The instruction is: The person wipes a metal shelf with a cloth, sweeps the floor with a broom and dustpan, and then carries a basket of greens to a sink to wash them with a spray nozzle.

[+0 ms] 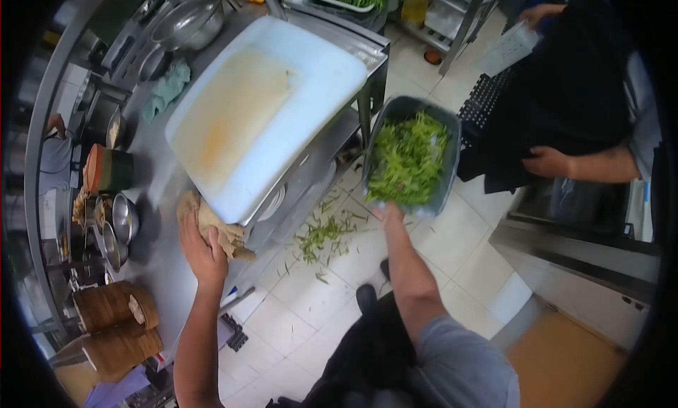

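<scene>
My left hand (203, 247) lies with its fingers stretched out on a crumpled tan cloth (229, 237), at the near corner of a large white cutting board (318, 62). Brownish and orange stains mark the middle of the board. Out over the floor, my right hand (388, 214) grips the near rim of a grey plastic tub (454, 164). Leafy greens (409, 157) fill much of this tub. The fingers of my right hand are partly hidden by the rim.
Cut green pieces (321, 235) are scattered on the tiled floor. At the right stands another person (558, 90) in black, holding a clear container (510, 48). Metal bowls (189, 23), a green cloth (168, 89) and wooden blocks (116, 316) are on the left counter.
</scene>
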Motion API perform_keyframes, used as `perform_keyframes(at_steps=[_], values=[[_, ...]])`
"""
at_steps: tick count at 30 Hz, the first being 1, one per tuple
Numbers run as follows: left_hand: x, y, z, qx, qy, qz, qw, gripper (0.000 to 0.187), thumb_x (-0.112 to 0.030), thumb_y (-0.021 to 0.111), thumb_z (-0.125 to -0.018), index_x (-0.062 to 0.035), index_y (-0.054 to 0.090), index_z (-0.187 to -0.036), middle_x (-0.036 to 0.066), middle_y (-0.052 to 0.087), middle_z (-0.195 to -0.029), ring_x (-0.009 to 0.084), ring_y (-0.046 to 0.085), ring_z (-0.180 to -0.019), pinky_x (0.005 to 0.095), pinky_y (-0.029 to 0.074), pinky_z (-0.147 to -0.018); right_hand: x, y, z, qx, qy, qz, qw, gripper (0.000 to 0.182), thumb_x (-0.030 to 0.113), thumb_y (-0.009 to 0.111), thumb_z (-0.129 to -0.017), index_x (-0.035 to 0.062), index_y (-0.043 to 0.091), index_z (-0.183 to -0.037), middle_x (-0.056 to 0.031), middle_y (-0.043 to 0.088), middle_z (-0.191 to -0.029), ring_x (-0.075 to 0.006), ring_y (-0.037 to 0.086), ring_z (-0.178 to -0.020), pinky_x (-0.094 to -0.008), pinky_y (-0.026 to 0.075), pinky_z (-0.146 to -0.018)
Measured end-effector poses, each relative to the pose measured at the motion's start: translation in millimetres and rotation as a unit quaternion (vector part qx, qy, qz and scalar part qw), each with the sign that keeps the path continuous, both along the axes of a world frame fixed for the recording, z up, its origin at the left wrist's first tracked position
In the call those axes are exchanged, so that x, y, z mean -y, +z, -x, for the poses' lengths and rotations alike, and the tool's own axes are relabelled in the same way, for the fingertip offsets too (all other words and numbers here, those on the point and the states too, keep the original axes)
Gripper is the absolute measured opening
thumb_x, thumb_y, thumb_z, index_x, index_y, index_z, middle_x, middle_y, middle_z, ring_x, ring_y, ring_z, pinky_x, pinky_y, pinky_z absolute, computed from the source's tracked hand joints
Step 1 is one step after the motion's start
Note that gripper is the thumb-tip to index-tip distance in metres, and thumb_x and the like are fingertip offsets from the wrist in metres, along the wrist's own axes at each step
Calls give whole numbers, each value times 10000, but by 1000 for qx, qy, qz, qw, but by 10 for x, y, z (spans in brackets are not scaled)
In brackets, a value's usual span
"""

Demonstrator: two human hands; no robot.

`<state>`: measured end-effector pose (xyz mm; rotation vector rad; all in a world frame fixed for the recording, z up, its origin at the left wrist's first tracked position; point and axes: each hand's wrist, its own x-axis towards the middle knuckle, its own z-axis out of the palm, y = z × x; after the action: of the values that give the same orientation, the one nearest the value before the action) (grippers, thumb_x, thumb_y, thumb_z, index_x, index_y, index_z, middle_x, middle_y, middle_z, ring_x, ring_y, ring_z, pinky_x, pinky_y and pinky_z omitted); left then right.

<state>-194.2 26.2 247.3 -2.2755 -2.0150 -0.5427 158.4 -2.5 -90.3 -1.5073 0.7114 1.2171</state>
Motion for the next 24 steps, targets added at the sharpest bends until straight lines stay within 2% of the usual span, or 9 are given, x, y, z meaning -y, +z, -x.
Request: perform_keyframes(at_steps=[7,9,10,12,13,16,19,22,24], values=[[-81,-98,23,25,26,12,999,529,-257,446,-959,46,376,-1387,282,413,-1394,447,350,-1318,481,246,-1111,-292,-35,-1260,111,153,-21,982,506,212,620,-902,-27,448,-1314,-156,497,-1267,-289,557,-1009,-417,583,-699],[-38,-62,-5,33,21,41,998,536,-267,434,-966,51,368,-1392,287,390,-1411,442,342,-1329,480,242,-1116,-214,-178,-1675,142,252,-1,957,529,222,645,-884,-81,460,-1275,-181,542,-1205,-289,588,-950,-380,571,-661],[-57,-86,-7,37,20,44,998,536,-267,434,-966,51,368,-1392,287,390,-1411,442,342,-1329,480,242,-1116,-308,-189,-1903,146,251,3,957,529,222,645,-884,-81,460,-1275,-181,542,-1205,-289,588,-950,-380,571,-661],[-41,-132,87,-11,16,39,999,552,-293,416,-976,50,351,-1403,278,363,-1435,436,334,-1338,485,231,-1123,-571,-6,-2277,207,343,33,915,536,216,650,-874,-115,463,-1252,-196,570,-1165,-287,609,-919,-363,574,-660],[12,-179,165,-14,33,45,998,579,-341,382,-985,45,337,-1413,276,350,-1445,438,327,-1343,493,221,-1128,-628,-35,-2460,214,363,-5,907,543,207,644,-874,-127,454,-1258,-214,553,-1207,-284,621,-936,-360,577,-643],[-35,-97,22,14,37,53,998,602,-378,346,-988,41,330,-1420,281,339,-1449,446,316,-1347,498,215,-1130,-1049,-91,-2931,246,409,12,878,534,203,639,-870,-135,467,-1246,-215,569,-1195,-289,637,-912,-362,583,-623],[-7,-150,125,-11,49,59,997,634,-419,325,-984,39,325,-1423,279,334,-1452,447,299,-1359,503,211,-1130,-1585,-95,-3192,267,490,49,828,554,210,647,-859,-144,468,-1245,-219,586,-1175,-296,639,-927,-353,590,-623],[10,-137,139,0,55,75,996,684,-471,320,-973,41,315,-1426,277,320,-1461,442,283,-1370,508,204,-1131,-2124,166,-3122,263,516,94,810,552,218,642,-851,-151,486,-1231,-217,596,-1168,-291,632,-960,-339,596,-635],[6,-150,155,3,60,80,995,704,-492,315,-967,40,310,-1428,278,309,-1467,442,278,-1372,510,201,-1132,-2400,17,-3125,283,540,30,792,547,226,634,-842,-157,508,-1211,-232,597,-1166,-284,651,-902,-333,593,-629]])
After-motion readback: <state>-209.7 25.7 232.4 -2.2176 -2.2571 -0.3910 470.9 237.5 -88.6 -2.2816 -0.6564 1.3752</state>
